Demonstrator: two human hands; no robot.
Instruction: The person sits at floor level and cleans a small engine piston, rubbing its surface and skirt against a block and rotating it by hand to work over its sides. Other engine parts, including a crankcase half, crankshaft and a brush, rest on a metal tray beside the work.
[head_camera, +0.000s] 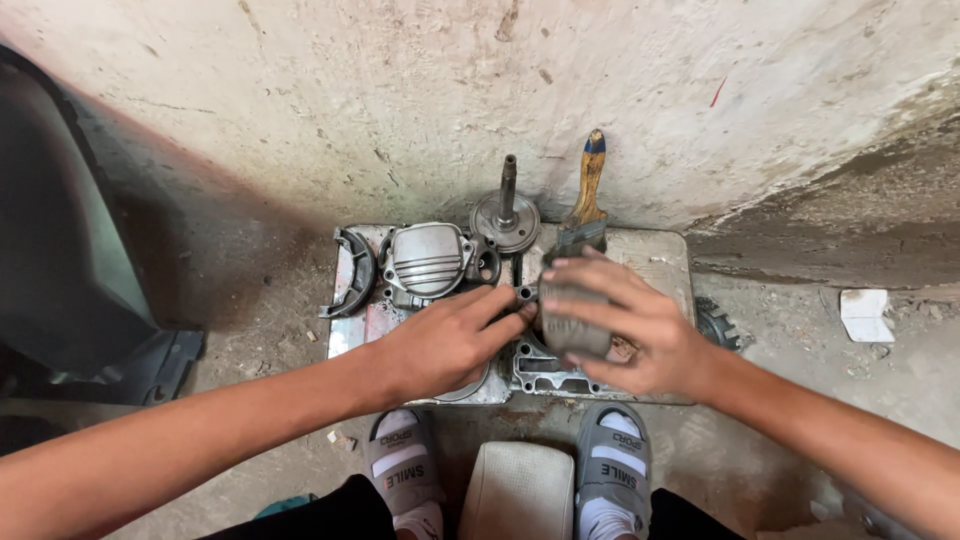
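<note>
**A:** What's laid out on the floor, item by item?

**B:** Item one: a shallow, grimy white metal tray (668, 258), set flat on the dusty concrete floor (800, 340), right up against the rough plastered wall (420, 90). Item two: a grey, oily cast-metal engine casing (545, 372) lying in the tray near its front edge, partly under both hands.

**A:** And the hands?

**B:** The right hand (625, 320) is curled over a rounded grey metal part (572, 315), fingers wrapped across its top and thumb below, holding it just over the casing. The left hand (450, 340) lies palm down beside it, fingers stretched toward that same part, fingertips touching or almost touching it. I cannot tell whether the left grips anything underneath.

**A:** The rest of the tray?

**B:** Item three: a ribbed silver metal cover (428, 258), rounded, at the back left. Item four: a curved dark brake shoe (352, 272), hooked over the tray's left rim. Item five: a round steel disc with an upright shaft (506, 215), standing at the back by the wall. Item six: a wooden-handled paintbrush with a blue tip (588, 190), leaning on the wall, bristles down in the tray.

**A:** Outside the tray?

**B:** A small dark toothed sprocket (716, 322) just beyond the right rim, a scrap of white paper (866, 315) further right, and a pair of grey strapped sandals (612, 470) at the near edge.
</note>
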